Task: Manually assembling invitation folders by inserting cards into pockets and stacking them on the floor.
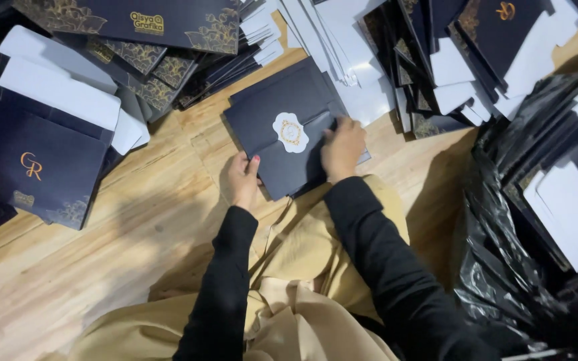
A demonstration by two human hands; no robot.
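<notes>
**Both hands on a dark envelope, on a wooden floor**

Wooden floor (pixel 135 227) boards carry everything, and the person sits on them, a tan garment (pixel 302 294) spread over the lap. From black sleeves both forearms reach forward and converge. The left hand (pixel 242 179) pinches the near left edge of a dark navy envelope (pixel 269 120), thumb on top, fingers curled under it. The right hand (pixel 342 148) lies palm down on the envelope's right part, fingers bent and pressing the flap, just beside a white scalloped seal (pixel 290 132) with a gold emblem. The envelope lies flat on the floor just ahead of the knees. Outward, heaps of matching dark cards and white sheets (pixel 68 107) fan along the far side, and a black plastic bag (pixel 523 220) of more stands at right.
</notes>
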